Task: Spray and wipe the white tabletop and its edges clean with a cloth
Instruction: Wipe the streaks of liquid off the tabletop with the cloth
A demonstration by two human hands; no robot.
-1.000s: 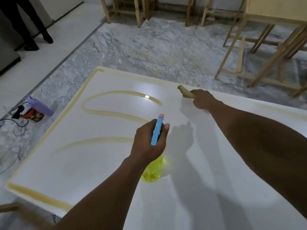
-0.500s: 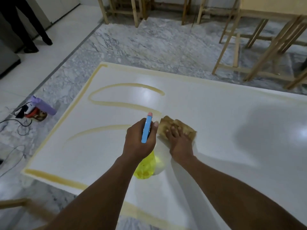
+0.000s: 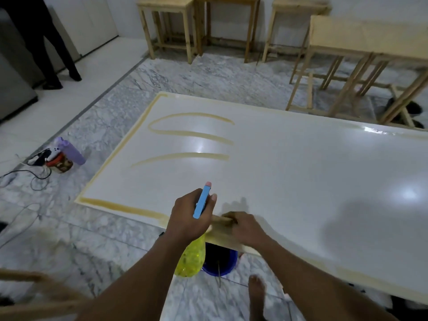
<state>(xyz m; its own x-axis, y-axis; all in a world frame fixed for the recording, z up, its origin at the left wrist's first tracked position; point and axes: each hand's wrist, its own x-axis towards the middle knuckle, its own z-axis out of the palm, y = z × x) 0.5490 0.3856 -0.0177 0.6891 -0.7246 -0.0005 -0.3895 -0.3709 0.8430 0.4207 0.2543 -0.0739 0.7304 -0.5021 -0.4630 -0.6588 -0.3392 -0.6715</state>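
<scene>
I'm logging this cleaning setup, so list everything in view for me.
tabletop: one, white, centre and right
streaks: several, brown, tabletop's left part and edges
spray bottle: one, yellow with blue head, in left hand
cloth: one, tan, near edge, under right hand
bucket: one, blue, floor below near edge
purple bottle: one, purple, floor left
jar: one, red-brown, beside purple bottle
wooden tables: several, pale wood, far side
bystander: one, dark trousers, top left
left hand: grips spray bottle
right hand: grips cloth
</scene>
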